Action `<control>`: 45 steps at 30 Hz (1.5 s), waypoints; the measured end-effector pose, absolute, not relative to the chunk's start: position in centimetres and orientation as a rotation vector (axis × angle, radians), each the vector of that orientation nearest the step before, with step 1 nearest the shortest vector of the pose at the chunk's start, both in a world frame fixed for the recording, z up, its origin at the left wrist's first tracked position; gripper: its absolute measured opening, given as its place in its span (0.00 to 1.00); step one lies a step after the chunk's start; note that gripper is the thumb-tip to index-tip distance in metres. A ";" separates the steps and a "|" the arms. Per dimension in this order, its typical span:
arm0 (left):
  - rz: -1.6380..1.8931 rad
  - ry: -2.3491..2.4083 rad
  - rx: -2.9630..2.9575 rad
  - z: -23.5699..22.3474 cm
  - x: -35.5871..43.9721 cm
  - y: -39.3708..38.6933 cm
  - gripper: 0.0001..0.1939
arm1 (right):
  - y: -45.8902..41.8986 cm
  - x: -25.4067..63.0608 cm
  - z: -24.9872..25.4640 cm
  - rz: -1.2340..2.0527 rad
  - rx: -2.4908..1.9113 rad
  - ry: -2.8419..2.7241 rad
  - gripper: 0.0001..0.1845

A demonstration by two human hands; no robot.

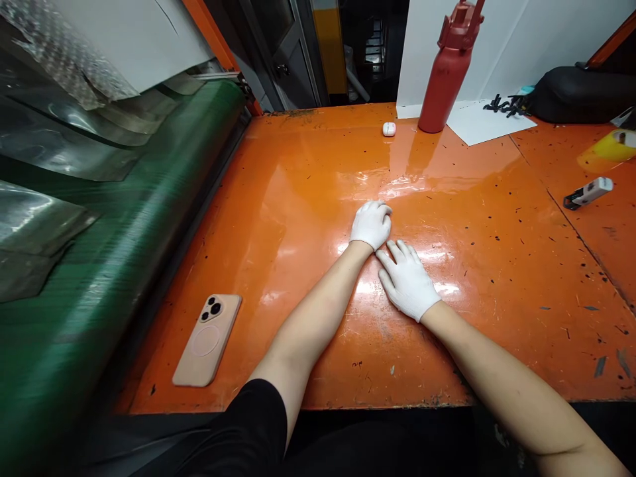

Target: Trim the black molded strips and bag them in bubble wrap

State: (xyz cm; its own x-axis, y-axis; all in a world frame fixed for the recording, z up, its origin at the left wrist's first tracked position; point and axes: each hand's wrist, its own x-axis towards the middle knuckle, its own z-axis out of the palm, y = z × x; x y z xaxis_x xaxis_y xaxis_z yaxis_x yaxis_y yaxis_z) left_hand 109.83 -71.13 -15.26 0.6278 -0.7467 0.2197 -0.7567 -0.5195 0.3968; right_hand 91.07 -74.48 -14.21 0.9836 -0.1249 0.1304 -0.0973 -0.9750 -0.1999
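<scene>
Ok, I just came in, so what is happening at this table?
A person wearing white gloves has both hands on the orange table, the left hand slightly farther forward than the right hand. I see nothing held, but the palms are hidden. A phone lies at the left, and a red bottle stands at the far side.

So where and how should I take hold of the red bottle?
I'd grip the red bottle around its body, below the lid, coming in level from the near side. It stands upright and the body is smooth and round, while the lid is uneven. The white panel rises behind it, so the back looks harder to reach.
</scene>
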 end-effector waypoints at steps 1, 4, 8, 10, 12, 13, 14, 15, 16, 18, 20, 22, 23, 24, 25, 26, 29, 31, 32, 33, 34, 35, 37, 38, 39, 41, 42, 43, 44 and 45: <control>0.033 -1.184 2.393 -15.3 109.8 -71.1 0.16 | -74.5 91.1 -14.2 -0.209 -2.934 0.162 0.29; 0.032 -1.182 2.395 -15.3 109.8 -71.2 0.16 | -74.5 91.1 -14.1 -0.204 -2.927 0.154 0.29; 0.020 -1.180 2.401 -15.3 109.8 -71.2 0.17 | -74.5 91.1 -14.1 -0.204 -2.925 0.160 0.29; 0.021 -1.175 2.401 -15.2 109.8 -71.2 0.17 | -74.5 91.1 -14.2 -0.205 -2.931 0.161 0.29; 0.021 -1.173 2.398 -15.2 109.8 -71.2 0.17 | -74.5 91.1 -14.2 -0.207 -2.936 0.160 0.29; 0.020 -1.173 2.397 -15.2 109.8 -71.2 0.17 | -74.5 91.1 -14.3 -0.210 -2.936 0.161 0.29; 0.020 -1.171 2.398 -15.1 109.7 -71.2 0.17 | -74.5 91.1 -14.3 -0.214 -2.934 0.163 0.29; 0.019 -1.170 2.399 -15.1 109.7 -71.2 0.17 | -74.5 91.1 -14.3 -0.217 -2.931 0.164 0.29; 0.018 -1.169 2.401 -15.1 109.7 -71.2 0.17 | -74.5 91.1 -14.3 -0.217 -2.927 0.164 0.29; 0.014 -1.166 2.408 -15.1 109.7 -71.2 0.17 | -74.5 91.1 -14.2 -0.208 -2.923 0.165 0.29; 0.011 -1.169 2.414 -15.0 109.7 -71.2 0.17 | -74.5 91.1 -14.2 -0.194 -2.923 0.163 0.29; 0.012 -1.171 2.417 -15.0 109.7 -71.2 0.17 | -74.5 91.1 -14.1 -0.188 -2.922 0.164 0.29; 0.014 -1.170 2.418 -15.0 109.7 -71.2 0.17 | -74.5 91.1 -14.1 -0.189 -2.922 0.164 0.29; 0.016 -1.169 2.419 -15.0 109.7 -71.2 0.17 | -74.5 91.1 -14.1 -0.192 -2.923 0.163 0.29; 0.016 -1.168 2.420 -15.0 109.6 -71.2 0.17 | -74.5 91.1 -14.1 -0.196 -2.924 0.161 0.29; 0.015 -1.168 2.420 -15.0 109.6 -71.2 0.17 | -74.5 91.1 -14.1 -0.201 -2.926 0.159 0.29; 0.012 -1.166 2.418 -15.0 109.6 -71.2 0.17 | -74.5 91.1 -14.1 -0.214 -2.933 0.156 0.28; 0.013 -1.167 2.415 -15.0 109.6 -71.2 0.17 | -74.5 91.1 -14.1 -0.221 -2.937 0.156 0.28; 0.014 -1.167 2.413 -15.0 109.6 -71.2 0.17 | -74.5 91.1 -14.1 -0.223 -2.939 0.155 0.28; 0.013 -1.167 2.411 -15.0 109.6 -71.2 0.17 | -74.5 91.1 -14.2 -0.223 -2.941 0.154 0.29; 0.012 -1.167 2.410 -15.0 109.6 -71.2 0.17 | -74.5 91.1 -14.2 -0.222 -2.943 0.153 0.29; 0.011 -1.167 2.410 -15.0 109.7 -71.2 0.17 | -74.5 91.1 -14.2 -0.218 -2.943 0.153 0.29; 0.011 -1.165 2.410 -15.0 109.7 -71.2 0.17 | -74.5 91.1 -14.3 -0.207 -2.944 0.154 0.29; 0.012 -1.166 2.410 -15.0 109.7 -71.2 0.17 | -74.5 91.1 -14.3 -0.204 -2.945 0.154 0.29; 0.014 -1.166 2.408 -15.0 109.7 -71.2 0.17 | -74.6 91.1 -14.3 -0.205 -2.945 0.153 0.29; 0.017 -1.167 2.405 -15.0 109.7 -71.2 0.17 | -74.6 91.1 -14.2 -0.206 -2.943 0.151 0.29; 0.017 -1.168 2.403 -15.0 109.6 -71.2 0.17 | -74.6 91.2 -14.2 -0.204 -2.942 0.151 0.29; 0.017 -1.168 2.402 -15.0 109.6 -71.2 0.17 | -74.6 91.2 -14.1 -0.200 -2.939 0.151 0.29; 0.017 -1.168 2.401 -15.0 109.6 -71.2 0.17 | -74.6 91.2 -14.1 -0.197 -2.936 0.153 0.29; 0.018 -1.167 2.401 -15.0 109.6 -71.2 0.17 | -74.5 91.2 -14.1 -0.193 -2.931 0.155 0.29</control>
